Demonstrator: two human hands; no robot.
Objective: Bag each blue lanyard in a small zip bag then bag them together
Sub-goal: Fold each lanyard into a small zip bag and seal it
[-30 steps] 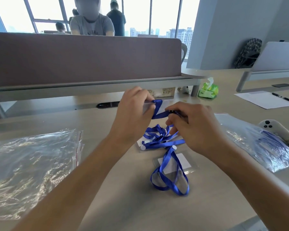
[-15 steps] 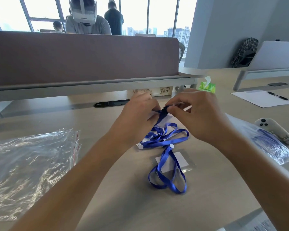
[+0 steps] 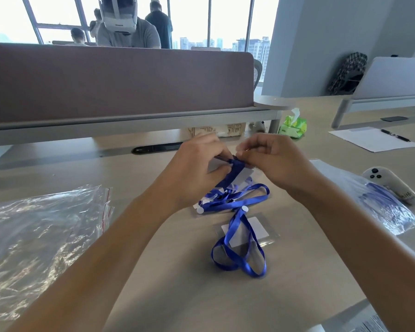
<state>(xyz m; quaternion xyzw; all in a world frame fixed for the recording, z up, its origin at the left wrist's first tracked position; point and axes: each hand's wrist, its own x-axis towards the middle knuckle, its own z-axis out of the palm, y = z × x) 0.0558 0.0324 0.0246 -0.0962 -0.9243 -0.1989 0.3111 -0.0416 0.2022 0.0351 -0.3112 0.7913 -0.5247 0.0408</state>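
- Lanyard (image 3: 235, 172), blue strap, is held up above the counter (image 3: 177, 283) between both hands, centre of the head view.
- Left hand (image 3: 197, 171): fingers curled, pinching the strap together with a small clear zip bag (image 3: 243, 174) that has a white card showing in it.
- Right hand (image 3: 273, 161): fingers curled together, pinching the strap's top end just beside the left thumb. Exact contact point is hidden by the fingers.
- Whether the strap is inside the small bag or just against it: cannot tell.
- Rest of the held strap hangs down into a tangled pile of blue lanyards (image 3: 235, 200) on the counter, just below the hands. White round clips show at the pile's left edge.
- Another blue lanyard (image 3: 240, 250) lies looped on the counter nearer the camera, on top of a flat clear sleeve with a white card (image 3: 254, 230).
- Large clear zip bag (image 3: 38, 240), red strip at its mouth, lies crumpled at the left, well apart from the hands.
- Second clear bag (image 3: 381, 207) lies at the right with blue straps inside it.
- White controller (image 3: 391, 185) rests at that bag's far edge, touching it.
- Far right: green tissue pack (image 3: 294, 125), sheet of paper (image 3: 374, 138) with a pen (image 3: 394, 135) on it.
- Brown partition (image 3: 118, 85) runs along the counter's back; people sit behind it by the windows.
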